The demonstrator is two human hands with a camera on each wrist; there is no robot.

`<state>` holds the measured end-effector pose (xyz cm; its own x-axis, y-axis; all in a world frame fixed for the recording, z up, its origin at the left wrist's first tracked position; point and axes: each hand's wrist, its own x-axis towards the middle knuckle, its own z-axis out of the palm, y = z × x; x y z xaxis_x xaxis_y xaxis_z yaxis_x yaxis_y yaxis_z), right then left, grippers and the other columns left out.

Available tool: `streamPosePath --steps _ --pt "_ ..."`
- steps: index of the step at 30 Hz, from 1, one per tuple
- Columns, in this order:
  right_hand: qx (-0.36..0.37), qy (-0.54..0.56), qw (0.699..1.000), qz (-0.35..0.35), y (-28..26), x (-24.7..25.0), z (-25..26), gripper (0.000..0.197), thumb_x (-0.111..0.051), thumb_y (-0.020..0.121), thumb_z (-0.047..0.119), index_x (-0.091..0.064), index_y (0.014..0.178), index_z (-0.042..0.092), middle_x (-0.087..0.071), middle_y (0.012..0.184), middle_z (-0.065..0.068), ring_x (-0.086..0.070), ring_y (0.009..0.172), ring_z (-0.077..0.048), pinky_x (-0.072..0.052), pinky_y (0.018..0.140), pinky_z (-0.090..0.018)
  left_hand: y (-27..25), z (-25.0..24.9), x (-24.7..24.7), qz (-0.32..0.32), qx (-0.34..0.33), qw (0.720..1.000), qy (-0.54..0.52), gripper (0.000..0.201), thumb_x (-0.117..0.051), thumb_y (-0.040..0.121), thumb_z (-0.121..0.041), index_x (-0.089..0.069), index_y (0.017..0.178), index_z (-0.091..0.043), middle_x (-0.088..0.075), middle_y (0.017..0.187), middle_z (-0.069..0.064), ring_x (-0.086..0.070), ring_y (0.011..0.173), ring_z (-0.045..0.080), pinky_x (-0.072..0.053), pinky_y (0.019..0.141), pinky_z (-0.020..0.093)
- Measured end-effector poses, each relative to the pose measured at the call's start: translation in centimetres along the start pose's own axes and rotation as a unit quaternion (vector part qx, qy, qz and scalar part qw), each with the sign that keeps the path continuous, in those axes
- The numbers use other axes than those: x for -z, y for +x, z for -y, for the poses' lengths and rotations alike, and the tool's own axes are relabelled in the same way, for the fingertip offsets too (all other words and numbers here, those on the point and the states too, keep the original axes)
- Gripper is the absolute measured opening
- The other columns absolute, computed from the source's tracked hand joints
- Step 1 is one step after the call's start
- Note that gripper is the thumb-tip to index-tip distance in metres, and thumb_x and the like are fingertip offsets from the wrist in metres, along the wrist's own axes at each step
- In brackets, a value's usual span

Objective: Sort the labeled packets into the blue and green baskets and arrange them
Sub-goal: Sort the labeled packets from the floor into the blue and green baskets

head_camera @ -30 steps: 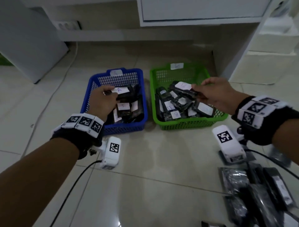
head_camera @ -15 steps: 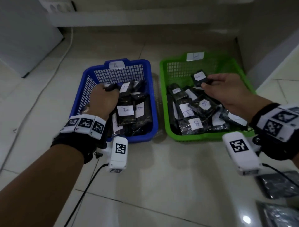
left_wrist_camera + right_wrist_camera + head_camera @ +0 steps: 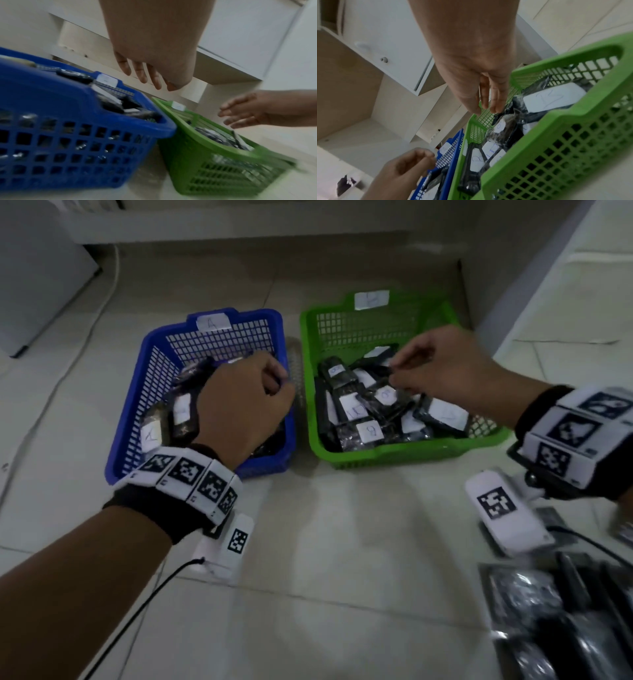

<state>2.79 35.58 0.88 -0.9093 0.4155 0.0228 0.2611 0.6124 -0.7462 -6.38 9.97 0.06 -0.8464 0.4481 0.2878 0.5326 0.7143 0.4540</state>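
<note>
A blue basket (image 3: 130,419) tagged A holds black packets with white A labels (image 3: 150,434). Right of it, a green basket (image 3: 394,453) tagged B holds packets with B labels (image 3: 370,431). My left hand (image 3: 281,381) hovers over the right side of the blue basket, its fingers loosely curled and holding nothing; the left wrist view shows the left hand (image 3: 145,75) with its fingers hanging free. My right hand (image 3: 400,371) is above the packets in the green basket; the right wrist view shows the right hand (image 3: 488,106) with its fingers nearly straight and nothing held.
A pile of loose black packets (image 3: 548,611) lies on the tiled floor at the lower right. A white cabinet side (image 3: 479,285) stands just behind and right of the green basket. A cable (image 3: 85,330) runs along the floor at the left beside a white box (image 3: 34,285).
Each hand has let go of the packet it held half a second ago. The left hand moved right across the blue basket. The right hand dropped lower over the green basket.
</note>
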Motion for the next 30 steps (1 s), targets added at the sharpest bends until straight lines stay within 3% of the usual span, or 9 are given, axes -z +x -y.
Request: streamPosePath --steps 3,8,14,17,19,23,25,28,30 --pt "0.042 -0.068 0.996 0.044 -2.3 1.8 0.6 0.012 -0.082 0.074 0.015 -0.075 0.083 0.019 -0.072 0.08 0.003 -0.066 0.071 -0.005 -0.054 0.07 -0.015 -3.0 -4.3 -0.7 0.068 -0.052 0.996 -0.015 0.011 -0.064 0.086 -0.041 -0.063 0.088 -0.03 -0.066 0.072 -0.011 -0.06 0.069 0.005 -0.053 0.064 0.033" --pt "0.102 -0.136 0.976 0.138 -7.6 3.6 0.2 0.016 -0.077 0.075 0.01 -0.075 0.089 0.016 -0.07 0.08 0.005 -0.057 0.065 0.001 -0.039 0.056 -0.003 -10.4 -10.5 -2.8 0.223 -0.138 0.964 0.041 0.016 -0.061 0.083 -0.047 -0.064 0.091 -0.034 -0.069 0.08 -0.015 -0.065 0.079 0.009 -0.055 0.068 0.034" --pt "0.098 -0.178 0.94 0.275 -15.1 4.3 -2.8 0.019 -0.076 0.07 0.005 -0.076 0.088 0.013 -0.073 0.079 0.002 -0.058 0.059 0.004 -0.046 0.061 -0.01 -18.5 -15.0 -4.6 0.535 -0.217 0.815 0.05 0.036 -0.062 0.089 -0.06 -0.056 0.118 -0.04 -0.061 0.111 -0.016 -0.058 0.1 0.012 -0.047 0.08 0.03" --pt "0.095 -0.19 0.914 0.346 -18.5 4.5 -4.4 0.02 -0.074 0.068 0.003 -0.075 0.084 0.015 -0.072 0.078 0.006 -0.058 0.063 0.005 -0.048 0.068 -0.017 -21.9 -16.0 -5.6 0.618 -0.258 0.741 0.039 0.071 -0.07 0.082 -0.066 -0.04 0.141 -0.039 -0.045 0.133 -0.009 -0.051 0.113 0.018 -0.047 0.091 0.036" --pt "0.104 -0.214 0.883 0.405 -20.7 4.5 -5.0 0.019 -0.078 0.069 0.009 -0.075 0.085 0.019 -0.07 0.079 0.01 -0.059 0.069 0.002 -0.046 0.069 -0.014 -23.6 -16.0 -6.1 0.639 -0.273 0.717 0.046 0.08 -0.074 0.08 -0.063 -0.036 0.145 -0.037 -0.041 0.133 -0.004 -0.047 0.113 0.02 -0.046 0.09 0.036" --pt "0.16 -0.248 0.822 0.486 -25.4 4.0 -5.5 0.03 -0.082 0.074 0.026 -0.073 0.102 0.019 -0.07 0.098 0.006 -0.057 0.084 -0.004 -0.042 0.07 -0.013 -24.2 -15.1 -6.0 0.664 -0.232 0.71 0.042 0.08 -0.075 0.082 -0.058 -0.035 0.148 -0.033 -0.045 0.13 -0.001 -0.045 0.117 0.019 -0.043 0.098 0.032" --pt "0.176 -0.276 0.792 0.516 -27.3 3.6 -6.2 0.045 -0.081 0.075 0.037 -0.067 0.115 0.021 -0.066 0.11 0.004 -0.054 0.102 -0.012 -0.04 0.076 -0.019 -23.7 -14.9 -5.6 0.665 -0.22 0.713 0.041 0.072 -0.074 0.082 -0.06 -0.046 0.138 -0.026 -0.049 0.116 -0.001 -0.049 0.107 0.019 -0.045 0.09 0.03" --pt "0.21 -0.351 0.733 0.544 -28.9 2.9 -7.4 0.057 -0.079 0.071 0.052 -0.059 0.12 0.029 -0.055 0.117 0.006 -0.037 0.113 -0.02 -0.042 0.089 -0.03 -23.2 -14.6 -5.2 0.641 -0.216 0.734 0.052 0.054 -0.079 0.077 -0.06 -0.049 0.101 -0.022 -0.048 0.093 -0.006 -0.047 0.082 0.011 -0.041 0.065 0.025" --pt "0.238 -0.41 0.696 0.539 -29.4 2.5 -8.2 0.061 -0.076 0.073 0.056 -0.056 0.124 0.029 -0.05 0.121 0.002 -0.033 0.116 -0.025 -0.044 0.094 -0.039 -23.1 -14.2 -5.0 0.643 -0.184 0.742 0.043 0.06 -0.081 0.073 -0.061 -0.051 0.105 -0.02 -0.049 0.096 -0.008 -0.045 0.08 0.007 -0.04 0.065 0.023"
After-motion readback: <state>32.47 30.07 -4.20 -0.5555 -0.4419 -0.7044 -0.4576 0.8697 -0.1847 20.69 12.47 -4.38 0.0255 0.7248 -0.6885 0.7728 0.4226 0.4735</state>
